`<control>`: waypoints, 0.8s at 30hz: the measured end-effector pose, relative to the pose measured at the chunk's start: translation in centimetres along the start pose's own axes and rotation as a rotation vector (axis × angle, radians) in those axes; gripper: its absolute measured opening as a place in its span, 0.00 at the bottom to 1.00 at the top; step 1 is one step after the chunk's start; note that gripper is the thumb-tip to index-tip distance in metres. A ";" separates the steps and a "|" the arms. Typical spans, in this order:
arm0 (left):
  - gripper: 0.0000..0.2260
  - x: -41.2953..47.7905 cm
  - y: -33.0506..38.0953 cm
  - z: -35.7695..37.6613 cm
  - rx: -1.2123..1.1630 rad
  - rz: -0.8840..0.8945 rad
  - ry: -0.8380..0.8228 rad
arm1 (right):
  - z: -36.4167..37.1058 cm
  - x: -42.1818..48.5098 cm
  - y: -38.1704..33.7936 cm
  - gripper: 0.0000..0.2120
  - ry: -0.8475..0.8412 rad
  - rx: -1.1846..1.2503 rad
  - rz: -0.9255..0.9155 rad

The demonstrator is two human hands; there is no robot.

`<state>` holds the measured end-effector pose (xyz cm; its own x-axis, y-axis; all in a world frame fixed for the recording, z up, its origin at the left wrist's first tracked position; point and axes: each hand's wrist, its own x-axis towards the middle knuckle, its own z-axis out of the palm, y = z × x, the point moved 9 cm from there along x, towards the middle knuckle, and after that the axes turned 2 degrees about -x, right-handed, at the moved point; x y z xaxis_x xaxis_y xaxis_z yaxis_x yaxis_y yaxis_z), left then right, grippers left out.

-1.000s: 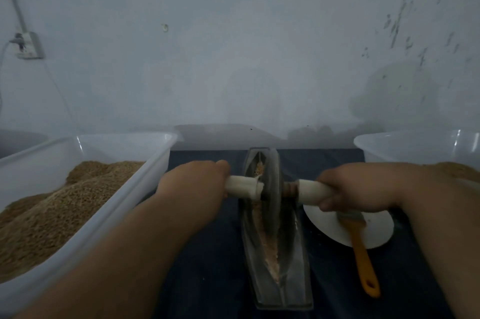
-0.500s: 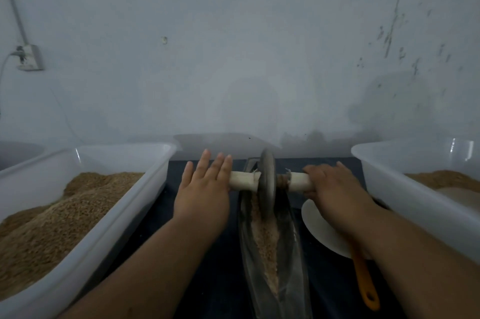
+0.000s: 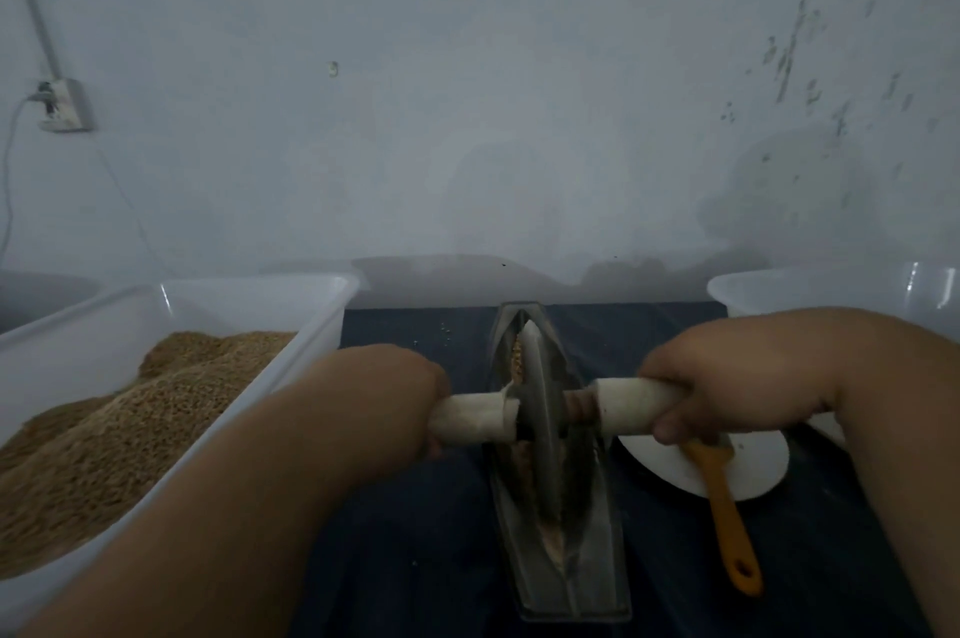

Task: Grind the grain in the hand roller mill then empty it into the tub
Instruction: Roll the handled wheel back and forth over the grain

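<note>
Gripping the 2 white handles (image 3: 467, 421), left hand (image 3: 410, 393) and right hand (image 3: 727, 377) hold the mill wheel (image 3: 540, 419) midway along the trough (image 3: 587, 580) over the grain (image 3: 551, 541); even downward pressure along the groove should grind best

Brush handle (image 3: 727, 528) orange; grain (image 3: 130, 419) tan; cloth (image 3: 405, 533) navy.

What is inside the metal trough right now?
Brown grain lies along the groove of the trough, seen at the near end and beyond the wheel. The wheel covers the middle stretch, so what lies under it cannot be seen.
</note>
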<state>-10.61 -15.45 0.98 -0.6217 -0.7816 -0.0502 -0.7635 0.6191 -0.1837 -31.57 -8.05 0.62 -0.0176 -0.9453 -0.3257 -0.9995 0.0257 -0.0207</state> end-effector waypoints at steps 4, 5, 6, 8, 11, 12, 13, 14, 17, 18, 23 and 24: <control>0.12 1.0 -0.5 0.4 -0.079 -0.010 0.070 | -0.1 1.0 0.4 0.11 0.056 -0.019 0.019; 0.15 1.6 -0.7 0.7 -0.122 -0.018 0.100 | -0.1 1.5 0.7 0.12 0.086 -0.037 0.031; 0.18 2.2 -1.0 1.2 -0.158 -0.029 0.130 | -0.1 2.2 1.0 0.12 0.124 -0.047 0.046; 0.25 3.6 -1.4 1.9 -0.178 -0.061 0.224 | -0.1 3.8 1.7 0.11 0.244 -0.033 0.079; 0.28 4.8 -1.5 2.5 -0.171 -0.110 0.399 | -0.5 5.4 2.7 0.17 0.589 -0.123 0.156; 0.28 5.2 -1.6 2.8 -0.177 -0.124 0.431 | -0.3 5.7 2.9 0.23 0.696 -0.152 0.177; 0.29 5.5 -1.7 3.1 -0.187 -0.137 0.456 | -0.1 5.8 2.9 0.27 0.779 -0.156 0.183; 0.30 5.7 -1.8 3.3 -0.199 -0.147 0.477 | 0.0 5.9 2.9 0.29 0.840 -0.142 0.177; 0.31 6.1 -1.9 3.8 -0.227 -0.145 0.478 | 0.0 5.8 2.7 0.29 0.877 -0.158 0.171; 0.31 6.1 -2.0 3.9 -0.230 -0.135 0.463 | -0.1 5.8 2.6 0.28 0.848 -0.189 0.175; 0.19 4.0 -1.5 1.8 -0.171 -0.019 0.391 | -0.7 4.1 1.5 0.15 0.408 -0.139 0.103; 0.16 3.4 -1.3 1.4 -0.155 0.008 0.344 | -0.3 3.5 1.3 0.14 0.275 -0.114 0.087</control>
<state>-11.54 -19.02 -0.35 -0.6298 -0.7219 0.2868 -0.7595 0.6497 -0.0325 -32.93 -11.42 -0.30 -0.0949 -0.9940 -0.0534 -0.9902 0.0888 0.1077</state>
